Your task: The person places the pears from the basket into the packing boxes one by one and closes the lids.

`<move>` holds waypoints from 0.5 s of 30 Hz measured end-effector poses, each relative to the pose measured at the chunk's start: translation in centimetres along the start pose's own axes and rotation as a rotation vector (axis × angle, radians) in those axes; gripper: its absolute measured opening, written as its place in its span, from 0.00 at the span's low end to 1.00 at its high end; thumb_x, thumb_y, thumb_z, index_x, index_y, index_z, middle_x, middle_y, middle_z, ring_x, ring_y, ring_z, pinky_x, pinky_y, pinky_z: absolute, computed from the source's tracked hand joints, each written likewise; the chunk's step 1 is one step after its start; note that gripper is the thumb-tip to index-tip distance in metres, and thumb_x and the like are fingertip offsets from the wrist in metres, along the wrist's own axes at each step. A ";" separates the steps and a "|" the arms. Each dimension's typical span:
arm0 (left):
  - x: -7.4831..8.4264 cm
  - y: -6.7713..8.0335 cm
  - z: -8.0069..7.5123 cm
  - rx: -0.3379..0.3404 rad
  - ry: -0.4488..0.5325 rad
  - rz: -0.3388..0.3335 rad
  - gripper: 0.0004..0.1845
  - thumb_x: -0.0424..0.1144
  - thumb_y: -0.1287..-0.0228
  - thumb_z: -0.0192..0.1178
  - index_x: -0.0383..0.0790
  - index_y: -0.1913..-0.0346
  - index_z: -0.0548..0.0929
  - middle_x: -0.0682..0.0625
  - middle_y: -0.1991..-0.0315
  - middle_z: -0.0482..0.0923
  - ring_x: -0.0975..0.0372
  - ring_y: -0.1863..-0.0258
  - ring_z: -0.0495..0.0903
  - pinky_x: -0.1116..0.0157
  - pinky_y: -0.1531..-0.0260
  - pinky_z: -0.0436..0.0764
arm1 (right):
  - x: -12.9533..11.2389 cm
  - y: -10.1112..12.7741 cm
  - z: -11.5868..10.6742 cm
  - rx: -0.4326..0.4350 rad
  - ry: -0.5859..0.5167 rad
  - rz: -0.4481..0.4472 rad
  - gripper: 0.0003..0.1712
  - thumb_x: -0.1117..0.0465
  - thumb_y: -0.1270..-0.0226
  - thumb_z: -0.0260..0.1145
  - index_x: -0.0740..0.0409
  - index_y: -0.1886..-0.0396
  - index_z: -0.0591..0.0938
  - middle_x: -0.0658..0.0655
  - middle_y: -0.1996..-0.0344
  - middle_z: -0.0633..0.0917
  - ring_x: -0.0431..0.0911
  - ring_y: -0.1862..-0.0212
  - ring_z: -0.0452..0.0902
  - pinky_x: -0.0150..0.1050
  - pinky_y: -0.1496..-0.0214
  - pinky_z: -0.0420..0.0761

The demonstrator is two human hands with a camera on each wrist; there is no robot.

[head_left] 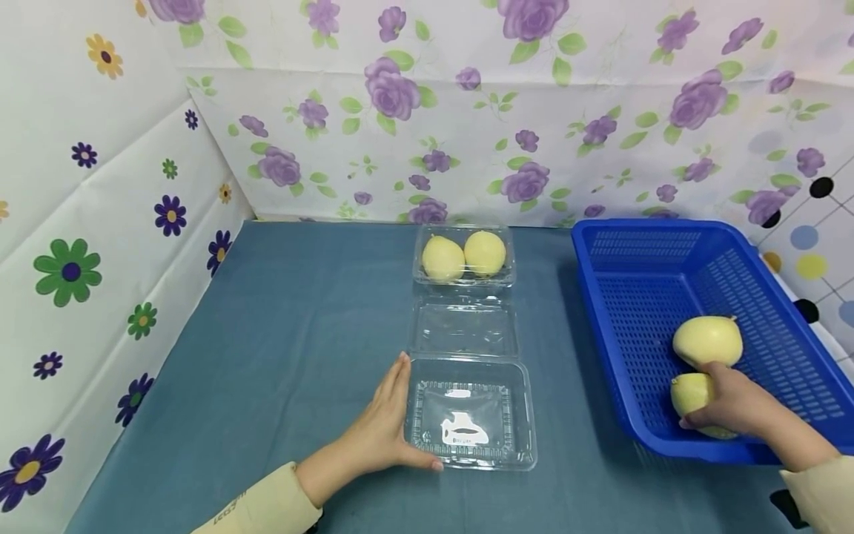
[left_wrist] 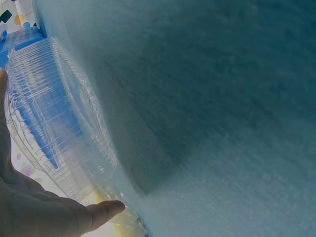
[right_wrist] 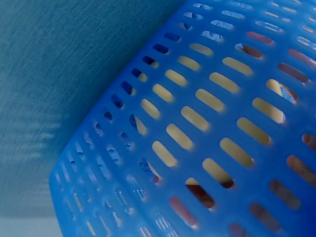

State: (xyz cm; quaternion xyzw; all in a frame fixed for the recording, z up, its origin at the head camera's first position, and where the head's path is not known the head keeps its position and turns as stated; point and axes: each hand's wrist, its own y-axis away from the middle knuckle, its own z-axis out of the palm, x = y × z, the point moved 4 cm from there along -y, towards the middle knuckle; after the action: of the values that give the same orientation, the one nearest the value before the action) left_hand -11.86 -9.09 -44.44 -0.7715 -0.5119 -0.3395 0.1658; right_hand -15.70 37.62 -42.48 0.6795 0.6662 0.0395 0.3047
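A clear plastic clamshell box (head_left: 471, 423) lies open on the blue cloth, its lid (head_left: 465, 328) folded back. My left hand (head_left: 387, 426) rests against the box's left side with straight fingers; in the left wrist view the thumb (left_wrist: 103, 210) touches the ribbed box wall (left_wrist: 54, 128). My right hand (head_left: 730, 404) reaches into the blue basket (head_left: 640, 311) and grips a pale yellow pear (head_left: 690, 393) near its front wall. A second pear (head_left: 709, 340) lies just behind it. The right wrist view shows only the slotted basket wall (right_wrist: 207, 128).
A second clamshell box (head_left: 464, 256) holding two pears stands at the back of the cloth. Flowered walls close in the left, back and right. Bare blue cloth (head_left: 287, 334) spreads left of the boxes.
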 end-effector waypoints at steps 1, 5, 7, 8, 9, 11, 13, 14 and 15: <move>0.0 0.0 0.0 0.001 -0.001 -0.001 0.78 0.58 0.74 0.81 0.28 0.26 0.38 0.33 0.25 0.34 0.38 0.27 0.40 0.39 0.35 0.56 | 0.0 0.0 0.0 -0.003 -0.011 0.009 0.59 0.49 0.57 0.79 0.89 0.45 0.56 0.74 0.65 0.75 0.55 0.66 0.74 0.47 0.67 0.74; 0.0 0.0 0.0 0.003 0.002 -0.008 0.79 0.59 0.74 0.80 0.30 0.26 0.37 0.34 0.25 0.33 0.39 0.27 0.40 0.38 0.35 0.56 | 0.2 0.1 0.0 -0.005 -0.019 0.032 0.55 0.47 0.56 0.78 0.86 0.50 0.58 0.70 0.68 0.74 0.53 0.67 0.73 0.45 0.69 0.74; 0.0 0.0 0.1 0.004 0.003 -0.011 0.79 0.59 0.74 0.80 0.30 0.26 0.37 0.34 0.25 0.33 0.39 0.27 0.40 0.38 0.35 0.56 | 0.2 0.1 0.1 0.007 0.001 0.028 0.52 0.47 0.55 0.78 0.85 0.52 0.60 0.69 0.69 0.75 0.52 0.68 0.74 0.45 0.69 0.74; 0.0 0.0 0.1 0.005 0.004 -0.012 0.79 0.59 0.74 0.80 0.30 0.26 0.37 0.34 0.25 0.33 0.39 0.27 0.40 0.38 0.36 0.56 | 0.2 0.1 0.1 0.014 0.014 0.026 0.51 0.47 0.55 0.77 0.85 0.52 0.61 0.69 0.69 0.75 0.52 0.69 0.74 0.45 0.70 0.74; 0.0 0.0 0.1 0.006 0.005 -0.013 0.79 0.59 0.74 0.80 0.30 0.26 0.37 0.34 0.25 0.33 0.38 0.27 0.41 0.38 0.36 0.56 | 0.2 0.1 0.1 0.022 0.025 0.024 0.51 0.47 0.55 0.77 0.85 0.53 0.61 0.69 0.70 0.75 0.52 0.69 0.74 0.45 0.70 0.74; 0.0 0.1 0.1 0.006 0.009 -0.012 0.79 0.59 0.74 0.80 0.29 0.26 0.37 0.34 0.25 0.33 0.38 0.27 0.41 0.37 0.36 0.57 | 0.2 0.1 0.2 0.038 0.044 0.024 0.49 0.47 0.55 0.76 0.84 0.55 0.62 0.68 0.71 0.75 0.52 0.70 0.73 0.45 0.71 0.74; 0.0 0.1 0.1 0.006 0.011 -0.013 0.79 0.58 0.74 0.80 0.29 0.26 0.37 0.34 0.25 0.33 0.38 0.28 0.41 0.37 0.37 0.57 | 0.1 0.1 0.2 0.045 0.056 0.032 0.48 0.47 0.54 0.76 0.84 0.56 0.62 0.68 0.72 0.75 0.52 0.71 0.73 0.46 0.71 0.73; 0.0 0.1 0.1 0.005 0.012 -0.013 0.79 0.58 0.73 0.80 0.30 0.26 0.37 0.34 0.25 0.33 0.38 0.28 0.41 0.37 0.37 0.57 | 0.1 0.2 0.2 0.049 0.061 0.035 0.48 0.47 0.53 0.75 0.84 0.56 0.62 0.68 0.72 0.75 0.52 0.71 0.73 0.45 0.72 0.73; 0.0 0.1 0.1 0.006 0.012 -0.013 0.79 0.58 0.73 0.80 0.30 0.26 0.37 0.34 0.25 0.33 0.38 0.28 0.41 0.37 0.37 0.57 | 0.0 0.2 0.2 0.051 0.066 0.039 0.47 0.46 0.53 0.75 0.84 0.57 0.62 0.68 0.73 0.75 0.52 0.72 0.73 0.46 0.72 0.73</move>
State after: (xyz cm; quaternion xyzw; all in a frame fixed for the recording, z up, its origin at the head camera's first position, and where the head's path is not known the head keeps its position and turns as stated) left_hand -11.76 -9.12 -44.51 -0.7655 -0.5172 -0.3435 0.1690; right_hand -15.42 37.55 -42.58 0.6984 0.6632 0.0507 0.2642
